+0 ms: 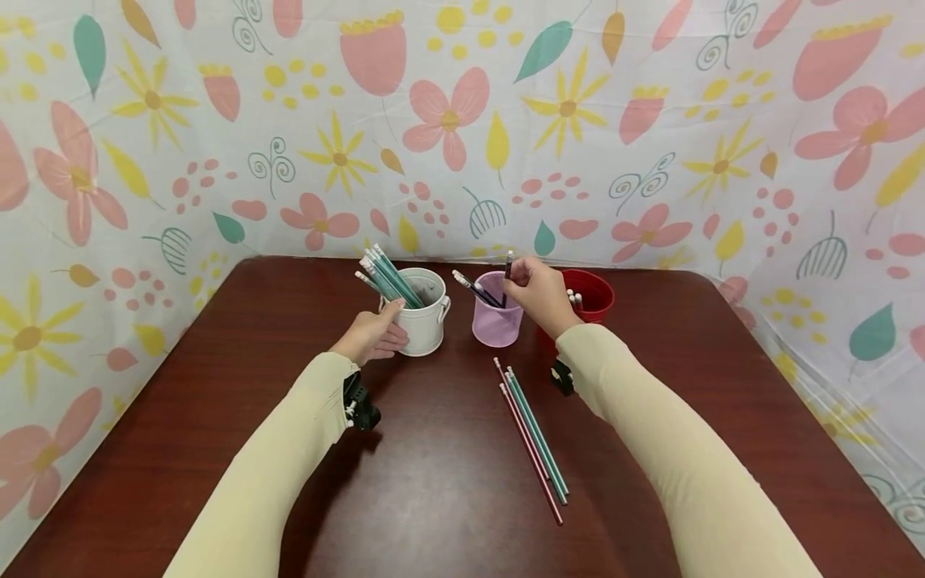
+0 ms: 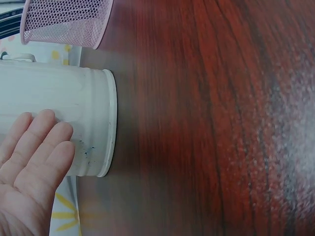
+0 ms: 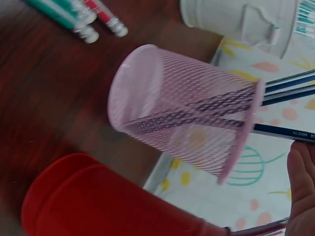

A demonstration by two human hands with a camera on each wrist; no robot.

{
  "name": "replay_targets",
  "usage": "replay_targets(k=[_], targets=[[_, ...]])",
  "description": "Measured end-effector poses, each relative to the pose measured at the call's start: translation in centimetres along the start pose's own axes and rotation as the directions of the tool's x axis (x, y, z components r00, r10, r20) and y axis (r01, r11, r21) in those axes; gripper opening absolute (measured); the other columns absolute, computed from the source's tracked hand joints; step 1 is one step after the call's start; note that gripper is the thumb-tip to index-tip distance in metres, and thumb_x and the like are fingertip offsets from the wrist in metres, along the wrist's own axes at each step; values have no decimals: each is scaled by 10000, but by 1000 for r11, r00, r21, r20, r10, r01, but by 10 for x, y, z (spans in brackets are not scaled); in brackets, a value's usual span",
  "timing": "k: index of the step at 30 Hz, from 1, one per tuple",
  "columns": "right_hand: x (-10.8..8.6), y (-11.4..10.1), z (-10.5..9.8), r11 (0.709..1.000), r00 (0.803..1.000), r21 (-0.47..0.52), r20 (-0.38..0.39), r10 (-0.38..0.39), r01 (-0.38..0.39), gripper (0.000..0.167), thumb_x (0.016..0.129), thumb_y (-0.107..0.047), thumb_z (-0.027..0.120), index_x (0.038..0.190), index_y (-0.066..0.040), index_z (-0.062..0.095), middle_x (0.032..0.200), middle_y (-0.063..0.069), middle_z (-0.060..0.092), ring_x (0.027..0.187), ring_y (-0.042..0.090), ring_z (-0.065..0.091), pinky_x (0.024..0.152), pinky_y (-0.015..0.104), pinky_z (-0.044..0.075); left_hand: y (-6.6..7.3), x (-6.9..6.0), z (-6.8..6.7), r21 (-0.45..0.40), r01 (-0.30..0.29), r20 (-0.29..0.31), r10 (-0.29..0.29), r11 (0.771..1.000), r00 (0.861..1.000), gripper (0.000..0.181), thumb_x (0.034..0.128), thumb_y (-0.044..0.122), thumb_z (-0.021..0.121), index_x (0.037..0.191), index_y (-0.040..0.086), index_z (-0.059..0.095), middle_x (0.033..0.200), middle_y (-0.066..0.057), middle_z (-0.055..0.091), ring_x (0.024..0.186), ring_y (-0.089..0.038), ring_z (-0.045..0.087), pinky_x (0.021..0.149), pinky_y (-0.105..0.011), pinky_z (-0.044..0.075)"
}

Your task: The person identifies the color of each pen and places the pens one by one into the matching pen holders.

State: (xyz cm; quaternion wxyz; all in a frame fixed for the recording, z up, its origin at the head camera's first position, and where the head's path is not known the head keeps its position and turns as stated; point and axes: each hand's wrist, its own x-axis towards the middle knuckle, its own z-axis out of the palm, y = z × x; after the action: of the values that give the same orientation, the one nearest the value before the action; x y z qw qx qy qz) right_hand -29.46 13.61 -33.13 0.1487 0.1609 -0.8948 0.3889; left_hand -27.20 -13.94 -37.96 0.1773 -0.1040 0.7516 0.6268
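My left hand (image 1: 374,334) rests against the side of a white metal bucket (image 1: 425,335), fingers nearly straight along its wall and thumb by the rim. Several teal pencils (image 1: 390,279) with white erasers lean inside the bucket. My right hand (image 1: 543,295) pinches a dark pencil (image 1: 509,265) near its eraser end. That pencil stands in a pink mesh cup (image 1: 497,327), its lower part showing through the mesh in the right wrist view. More dark navy pencils (image 3: 290,83) lean in the same cup.
Right of the cup, partly behind my right hand, stands a red bucket (image 1: 598,297) with white-eraser pencils (image 1: 576,301) inside. Red pencils (image 1: 543,482) and teal pencils (image 1: 538,429) lie on the brown table (image 1: 433,498). A flower-patterned cloth (image 1: 448,193) hangs behind.
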Motion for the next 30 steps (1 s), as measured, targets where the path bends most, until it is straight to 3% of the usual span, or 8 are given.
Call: replay_targets(k=[5,10,18,25,30], targets=[[-1,10,6,999,999,-33,37,-20,21,127,844,-51,670,927,28,616,945,182,696,900,293,672,857,404,507,1,1,1,-11,7,-3,-7,1000,1000,669,981,488,428,1123,-150,570,1087,-243,638,1078,-353,607,971,-449,453],[-3,17,12,998,997,-43,61,-39,42,114,820,-12,674,903,40,617,916,186,699,869,290,683,800,393,539,2,1,4,-18,1,-5,-2,1000,1000,664,979,489,429,1113,-146,572,1054,-226,646,1048,-336,620,964,-448,458],[-2,20,18,996,996,-87,85,-6,14,96,839,-35,677,909,18,638,917,164,702,851,273,664,807,389,535,1,-1,5,-23,-4,-19,4,1000,1000,666,973,495,442,1121,-141,571,1034,-214,652,1046,-333,624,957,-444,464],[-5,22,21,996,993,-90,118,-7,18,103,850,-23,668,939,28,668,934,165,707,875,272,674,823,387,534,0,-2,1,2,0,2,0,1000,1000,698,979,493,427,1160,-168,559,1141,-277,625,1104,-377,594,976,-462,446],[-7,18,19,996,993,-84,118,-13,23,108,849,0,653,948,33,683,939,163,709,876,271,674,821,384,534,-1,-1,1,6,-10,-8,10,1000,1000,680,975,492,428,1123,-156,572,1038,-223,660,1048,-343,626,959,-452,461]])
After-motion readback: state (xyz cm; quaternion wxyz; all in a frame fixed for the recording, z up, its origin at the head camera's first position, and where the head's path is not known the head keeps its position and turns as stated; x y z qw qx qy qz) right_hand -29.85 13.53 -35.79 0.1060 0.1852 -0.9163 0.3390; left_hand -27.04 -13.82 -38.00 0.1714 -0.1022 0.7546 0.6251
